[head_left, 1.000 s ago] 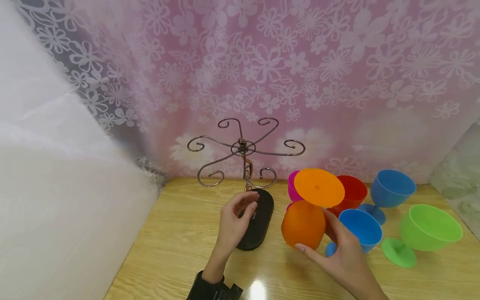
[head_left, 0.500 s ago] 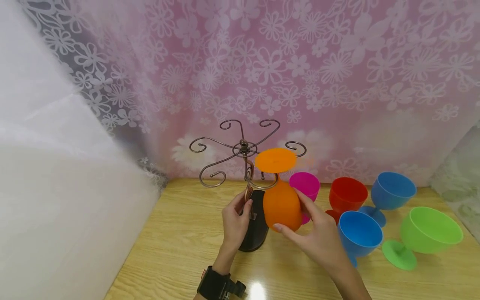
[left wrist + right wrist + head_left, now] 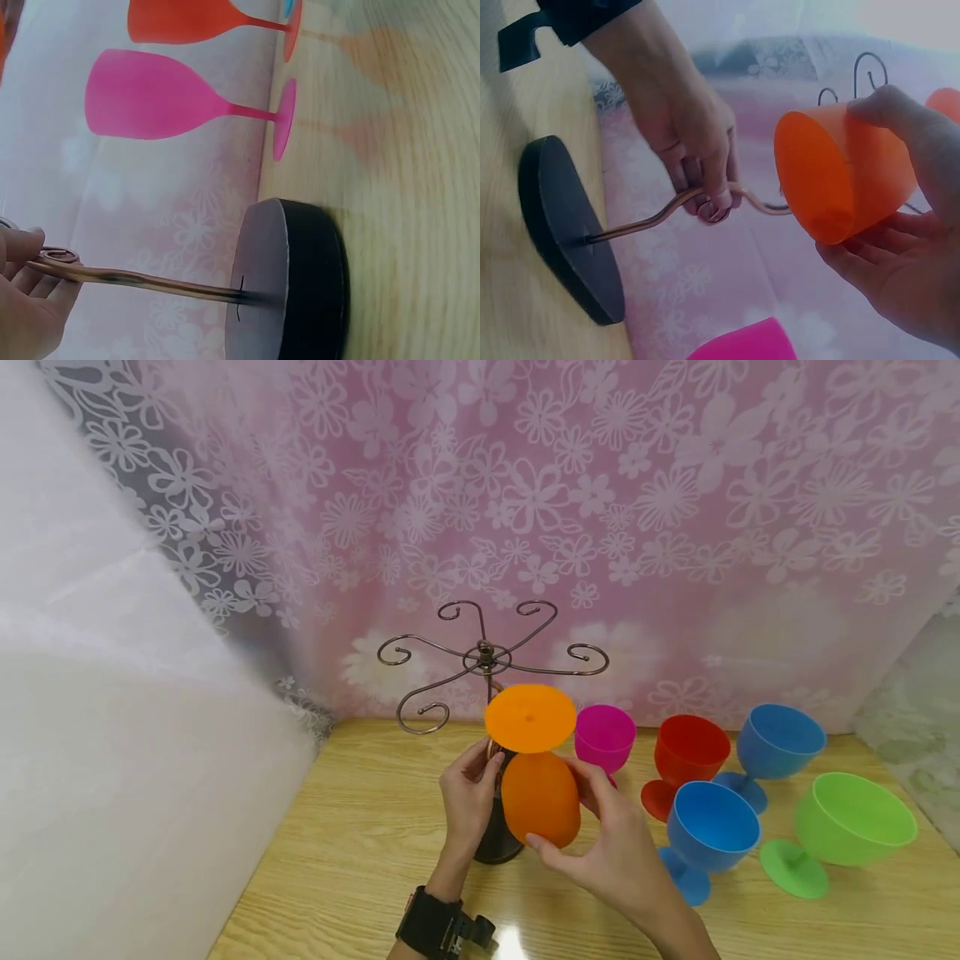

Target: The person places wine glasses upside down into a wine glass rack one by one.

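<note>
My right hand (image 3: pixel 618 856) holds an orange plastic goblet (image 3: pixel 542 802) upside down by its bowl, the round foot upward. In the right wrist view the thumb lies on one side of the bowl and the fingers on the other. My left hand (image 3: pixel 467 802) pinches the scrolled copper stem of a metal goblet rack (image 3: pixel 486 656). The rack's curled wire arms spread out at the top, and its black oval base (image 3: pixel 315 277) stands on the table. In the head view the goblet's foot covers the front right arm and part of the stem.
To the right stand a magenta goblet (image 3: pixel 604 735), a red goblet (image 3: pixel 692 750), two blue goblets, the nearer blue goblet (image 3: pixel 712 852) in front, and a green goblet (image 3: pixel 855 818). A pink flowered curtain (image 3: pixel 570 527) hangs behind the wooden table (image 3: pixel 337 860).
My left hand has closed its fingers on the rack's stem. My right hand has brought the inverted orange goblet left, up beside the front right arm, then slightly down and nearer to me.
</note>
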### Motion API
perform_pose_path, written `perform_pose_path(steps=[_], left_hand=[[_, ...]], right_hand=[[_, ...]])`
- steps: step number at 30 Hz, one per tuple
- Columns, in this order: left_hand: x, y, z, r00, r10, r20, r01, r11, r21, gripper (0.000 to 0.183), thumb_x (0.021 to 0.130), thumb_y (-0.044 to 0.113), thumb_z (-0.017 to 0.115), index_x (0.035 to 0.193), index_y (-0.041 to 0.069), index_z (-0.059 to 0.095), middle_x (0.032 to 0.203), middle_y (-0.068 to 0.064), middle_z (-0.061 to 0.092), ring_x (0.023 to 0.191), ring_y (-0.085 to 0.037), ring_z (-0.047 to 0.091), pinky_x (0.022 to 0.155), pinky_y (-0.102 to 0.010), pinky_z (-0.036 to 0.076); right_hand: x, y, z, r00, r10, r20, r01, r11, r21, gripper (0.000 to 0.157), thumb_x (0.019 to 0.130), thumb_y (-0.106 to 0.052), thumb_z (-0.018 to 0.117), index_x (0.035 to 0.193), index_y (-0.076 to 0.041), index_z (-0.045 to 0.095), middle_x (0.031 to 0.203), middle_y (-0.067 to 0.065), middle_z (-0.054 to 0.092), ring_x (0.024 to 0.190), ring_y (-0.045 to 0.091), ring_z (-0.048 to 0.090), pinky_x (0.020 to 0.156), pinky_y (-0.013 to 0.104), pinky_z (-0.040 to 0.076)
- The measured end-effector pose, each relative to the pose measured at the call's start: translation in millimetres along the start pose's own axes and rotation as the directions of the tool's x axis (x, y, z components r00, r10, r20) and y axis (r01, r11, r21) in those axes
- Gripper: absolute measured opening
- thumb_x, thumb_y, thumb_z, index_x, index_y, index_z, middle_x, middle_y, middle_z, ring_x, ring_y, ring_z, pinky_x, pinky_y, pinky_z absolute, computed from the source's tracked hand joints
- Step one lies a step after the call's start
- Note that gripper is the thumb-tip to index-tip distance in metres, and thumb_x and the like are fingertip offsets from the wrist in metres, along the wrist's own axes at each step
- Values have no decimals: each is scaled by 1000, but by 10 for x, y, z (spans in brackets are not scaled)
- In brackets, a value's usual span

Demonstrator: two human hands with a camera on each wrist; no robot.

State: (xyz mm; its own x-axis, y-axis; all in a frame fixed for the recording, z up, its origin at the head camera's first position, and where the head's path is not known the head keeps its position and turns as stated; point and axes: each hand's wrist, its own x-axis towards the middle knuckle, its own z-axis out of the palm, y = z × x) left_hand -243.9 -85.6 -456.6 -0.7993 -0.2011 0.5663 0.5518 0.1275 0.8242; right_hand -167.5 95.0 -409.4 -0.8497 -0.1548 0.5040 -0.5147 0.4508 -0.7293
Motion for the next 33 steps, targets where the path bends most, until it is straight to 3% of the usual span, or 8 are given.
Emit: perform_pose_path(steps=[3, 5, 12, 16, 20, 24, 28, 33], left_hand=[[8, 1, -6, 1000, -22, -6, 22, 1000, 13, 25, 91, -11, 70, 116, -13, 71, 106, -26, 74, 90, -39, 74, 72, -29, 62], [13, -4, -8, 999, -32, -4, 32, 999, 8, 26, 91, -11, 71, 116, -14, 71, 107, -27, 73, 93, -42, 73, 75, -32, 62], [-6, -377, -1, 1000, -11, -4, 11, 1000, -16, 30, 92, -2, 73, 121, -2, 74, 111, -15, 75, 98, -36, 74, 78, -27, 60], [-4, -377, -6, 1000, 0, -1, 0, 1000, -25, 31, 91, -4, 73, 122, -1, 74, 111, -13, 76, 97, -44, 72, 79, -28, 60], [-5, -382, 6, 1000, 1, -12, -1, 1000, -10, 30, 91, -6, 72, 121, -3, 73, 111, -15, 75, 97, -40, 73, 79, -30, 61], [-16, -398, 18, 999, 12, -40, -12, 1000, 13, 30, 89, -13, 71, 119, -9, 72, 109, -22, 74, 95, -39, 74, 76, -42, 61], [-14, -433, 13, 999, 27, -43, -27, 1000, -13, 29, 88, -17, 68, 117, -13, 71, 108, -26, 73, 95, -43, 73, 78, -54, 59], [17, -434, -17, 998, 32, -53, -33, 999, -3, 23, 91, -11, 70, 113, -9, 74, 104, -22, 75, 90, -39, 74, 78, -42, 62]], right_hand=[[-10, 33, 8, 999, 43, 5, -43, 999, 26, 87, 70, -25, 98, 142, -12, 49, 136, 2, 62, 121, 25, 66, 94, 44, 56], [-8, 69, 13, 998, 57, -5, -57, 998, 22, 88, 70, -25, 97, 142, -12, 48, 136, 3, 62, 119, 24, 66, 93, 43, 57], [38, 185, 49, 999, 32, -9, -32, 997, 72, 88, 72, -23, 97, 144, -13, 47, 137, 3, 62, 121, 24, 65, 93, 37, 57], [68, 206, 79, 999, 50, 19, -52, 992, 114, 89, 75, -27, 95, 148, -15, 45, 142, 0, 60, 129, 24, 61, 96, 44, 55], [82, 204, 73, 998, 44, 33, -48, 994, 103, 94, 76, -27, 94, 153, -15, 41, 147, 4, 57, 131, 28, 58, 96, 43, 55], [60, 164, 17, 998, 48, 47, -50, 998, 47, 97, 77, -30, 93, 156, -19, 38, 147, 3, 56, 132, 26, 58, 97, 39, 54], [9, 63, -179, 1000, -14, 2, 14, 999, -41, 98, 74, -23, 95, 156, -23, 41, 146, 0, 58, 131, 24, 59, 99, 30, 51], [-44, -5, -599, 981, -165, -103, 137, 961, -240, 93, 68, -7, 96, 150, -13, 52, 141, 7, 62, 124, 29, 61, 103, 10, 38]])
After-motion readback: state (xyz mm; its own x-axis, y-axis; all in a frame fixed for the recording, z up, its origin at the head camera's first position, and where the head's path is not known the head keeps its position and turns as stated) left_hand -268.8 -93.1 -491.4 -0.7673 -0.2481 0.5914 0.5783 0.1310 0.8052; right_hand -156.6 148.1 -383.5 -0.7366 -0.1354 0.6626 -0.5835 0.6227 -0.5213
